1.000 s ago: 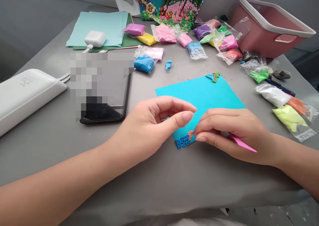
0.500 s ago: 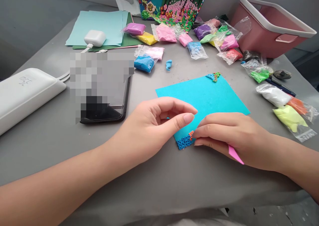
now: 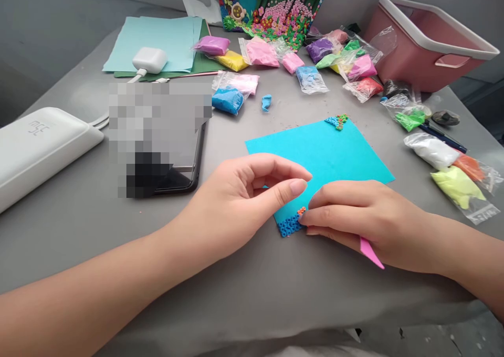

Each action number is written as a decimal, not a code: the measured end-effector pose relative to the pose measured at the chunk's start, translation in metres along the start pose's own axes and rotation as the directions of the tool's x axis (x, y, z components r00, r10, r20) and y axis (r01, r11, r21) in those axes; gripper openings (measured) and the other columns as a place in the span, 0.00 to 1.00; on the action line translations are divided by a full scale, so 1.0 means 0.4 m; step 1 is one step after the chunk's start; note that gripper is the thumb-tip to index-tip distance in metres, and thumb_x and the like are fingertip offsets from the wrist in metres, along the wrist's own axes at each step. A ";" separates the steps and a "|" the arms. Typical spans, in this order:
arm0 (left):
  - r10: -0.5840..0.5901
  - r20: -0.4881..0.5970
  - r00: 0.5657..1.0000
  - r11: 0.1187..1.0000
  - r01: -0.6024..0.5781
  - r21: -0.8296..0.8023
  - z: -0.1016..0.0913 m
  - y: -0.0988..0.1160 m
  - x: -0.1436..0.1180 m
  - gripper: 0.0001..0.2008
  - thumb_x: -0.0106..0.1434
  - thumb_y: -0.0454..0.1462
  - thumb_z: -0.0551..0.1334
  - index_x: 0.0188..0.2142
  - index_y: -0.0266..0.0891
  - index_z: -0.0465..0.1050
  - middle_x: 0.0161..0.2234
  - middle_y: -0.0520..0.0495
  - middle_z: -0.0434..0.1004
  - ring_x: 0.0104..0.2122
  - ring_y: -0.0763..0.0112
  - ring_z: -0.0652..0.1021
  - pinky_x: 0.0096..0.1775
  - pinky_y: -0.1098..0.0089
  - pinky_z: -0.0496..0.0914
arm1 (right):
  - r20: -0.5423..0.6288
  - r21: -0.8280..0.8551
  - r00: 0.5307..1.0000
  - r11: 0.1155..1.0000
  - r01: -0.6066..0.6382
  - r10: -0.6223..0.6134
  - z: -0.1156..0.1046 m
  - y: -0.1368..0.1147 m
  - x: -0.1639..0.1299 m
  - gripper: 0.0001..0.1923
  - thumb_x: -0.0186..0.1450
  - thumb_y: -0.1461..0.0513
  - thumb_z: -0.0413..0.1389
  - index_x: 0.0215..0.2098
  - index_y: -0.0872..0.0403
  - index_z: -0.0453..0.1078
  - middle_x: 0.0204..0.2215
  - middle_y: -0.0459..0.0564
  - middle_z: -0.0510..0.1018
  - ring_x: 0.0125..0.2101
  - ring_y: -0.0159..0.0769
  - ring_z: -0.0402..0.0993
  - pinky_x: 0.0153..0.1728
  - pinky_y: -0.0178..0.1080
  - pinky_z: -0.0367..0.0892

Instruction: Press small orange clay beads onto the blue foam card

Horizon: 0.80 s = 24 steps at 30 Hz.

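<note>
A turquoise card (image 3: 315,147) lies flat on the grey table. Small blue clay rings (image 3: 288,226) cover its near corner, beside a few orange rings (image 3: 301,210). Blue, green and orange bits (image 3: 336,121) fill the far corner. My left hand (image 3: 252,191) hovers over the card's left side, thumb and index fingertip pinched together; anything between them is too small to make out. A flat pink plastic clay tool (image 3: 371,253) sticks out below my right hand (image 3: 366,215), which is closed around it. The right fingertips touch the edge of the blue rings, and the tool's working end is hidden.
Bags of coloured clay (image 3: 262,52) lie across the back and right. A blue clay lump (image 3: 266,103) sits behind the card. At left are a phone (image 3: 191,173), a white power bank (image 3: 47,147) and paper sheets (image 3: 157,31). A pink bin (image 3: 425,52) stands back right.
My right hand's fingertips have shifted slightly left and down onto the blue rings, and the pink tool's end has tipped lower. My left hand has stayed where it was.
</note>
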<state>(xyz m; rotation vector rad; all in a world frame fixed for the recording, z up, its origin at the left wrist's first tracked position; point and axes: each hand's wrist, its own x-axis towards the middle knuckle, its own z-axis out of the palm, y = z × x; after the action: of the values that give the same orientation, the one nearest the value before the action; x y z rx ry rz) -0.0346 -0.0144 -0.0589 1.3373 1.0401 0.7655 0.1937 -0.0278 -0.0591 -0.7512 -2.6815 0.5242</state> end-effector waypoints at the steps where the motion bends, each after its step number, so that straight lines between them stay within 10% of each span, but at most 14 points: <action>1: -0.001 -0.001 1.000 1.000 0.001 0.009 0.000 0.001 0.000 0.04 0.63 0.41 0.70 0.36 0.46 0.83 0.37 0.54 0.86 0.39 0.70 0.83 0.39 0.77 0.77 | 0.007 0.005 1.000 1.000 -0.007 0.007 -0.001 0.000 0.000 0.10 0.73 0.66 0.52 0.44 0.55 0.75 0.36 0.50 0.81 0.32 0.34 0.78 0.31 0.36 0.70; 24: -0.013 0.031 0.999 0.998 0.015 -0.055 -0.003 -0.008 -0.003 0.04 0.63 0.42 0.70 0.37 0.47 0.82 0.36 0.61 0.86 0.37 0.81 0.83 0.37 0.89 0.75 | -0.052 0.021 0.999 1.000 -0.005 0.006 0.013 0.007 -0.014 0.09 0.72 0.66 0.53 0.44 0.52 0.75 0.39 0.49 0.81 0.32 0.33 0.75 0.29 0.37 0.67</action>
<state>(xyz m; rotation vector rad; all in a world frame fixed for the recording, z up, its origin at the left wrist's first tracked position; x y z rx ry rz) -0.0366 -0.0155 -0.0619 1.2896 0.9960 0.7559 0.1976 -0.0300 -0.0660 -0.7560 -2.6227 0.5262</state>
